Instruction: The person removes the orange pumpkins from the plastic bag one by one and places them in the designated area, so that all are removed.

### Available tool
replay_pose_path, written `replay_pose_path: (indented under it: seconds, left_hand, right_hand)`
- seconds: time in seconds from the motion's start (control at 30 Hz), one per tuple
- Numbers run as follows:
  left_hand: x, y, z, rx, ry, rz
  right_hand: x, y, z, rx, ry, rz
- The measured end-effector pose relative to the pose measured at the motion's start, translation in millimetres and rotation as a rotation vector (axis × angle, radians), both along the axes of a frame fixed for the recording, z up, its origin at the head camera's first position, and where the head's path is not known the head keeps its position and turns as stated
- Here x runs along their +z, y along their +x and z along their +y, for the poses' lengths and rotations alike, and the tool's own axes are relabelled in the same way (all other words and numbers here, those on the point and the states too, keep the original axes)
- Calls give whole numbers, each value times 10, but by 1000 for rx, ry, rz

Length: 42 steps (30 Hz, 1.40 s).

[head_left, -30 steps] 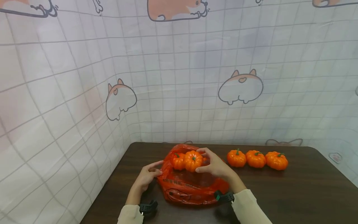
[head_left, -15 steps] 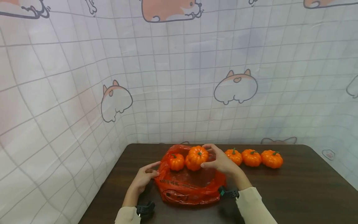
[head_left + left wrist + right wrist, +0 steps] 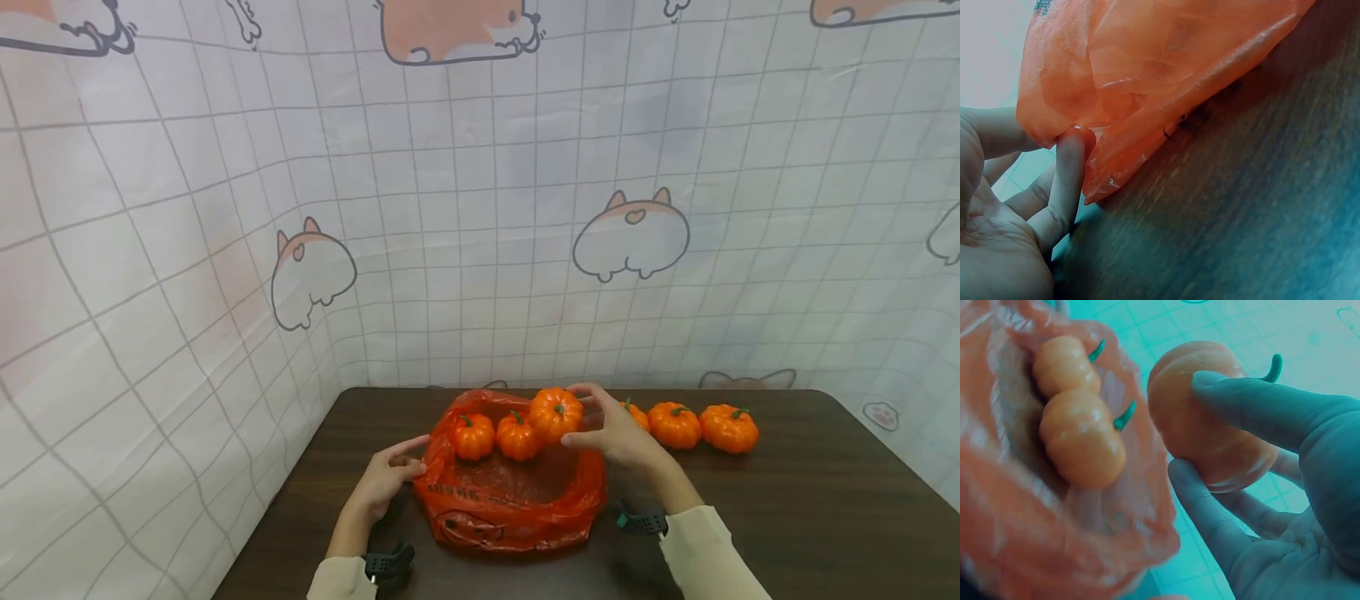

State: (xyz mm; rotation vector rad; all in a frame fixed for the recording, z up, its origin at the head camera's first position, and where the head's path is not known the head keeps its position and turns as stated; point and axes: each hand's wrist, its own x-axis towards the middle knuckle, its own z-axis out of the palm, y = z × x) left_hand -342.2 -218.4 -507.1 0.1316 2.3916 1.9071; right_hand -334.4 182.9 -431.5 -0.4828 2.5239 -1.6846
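Orange pumpkins (image 3: 556, 414), red bag (image 3: 517, 530), grid-patterned backdrop (image 3: 480, 321)

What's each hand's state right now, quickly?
Left hand: pinching the edge of the red plastic bag.
Right hand: holding an orange pumpkin between thumb and fingers.

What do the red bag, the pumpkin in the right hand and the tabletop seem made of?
Red bag: thin plastic film, slightly shiny; it crinkles and looks translucent.
Pumpkin in the right hand: probably plastic or coated foam, glossy; its smooth ribs catch highlights.
Tabletop: wood or wood-look laminate, dark and low in sheen; grain streaks show, but don't settle which.
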Motion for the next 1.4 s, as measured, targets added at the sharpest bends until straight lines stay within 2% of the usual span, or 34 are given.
replay_pose_path:
  seconds: [0.2, 0.43, 0.73, 1.07, 1.4]
  left_hand:
    - [8, -8, -10, 1, 17, -4]
    - [31, -10, -21, -13, 25, -2]
    - [9, -19, -27, -39, 42, -10]
    - [-8, -27, -24, -44, 49, -5]
    - [4, -15, -12, -37, 49, -5]
  right_hand:
    - [-40, 74, 137, -22, 82, 40]
    - [-110, 154, 282, 2, 30, 65]
    - [-125, 243, 420, 11, 72, 49]
    - [-157, 262, 539, 25, 84, 43]
    - [-237, 323, 734, -13, 147, 30]
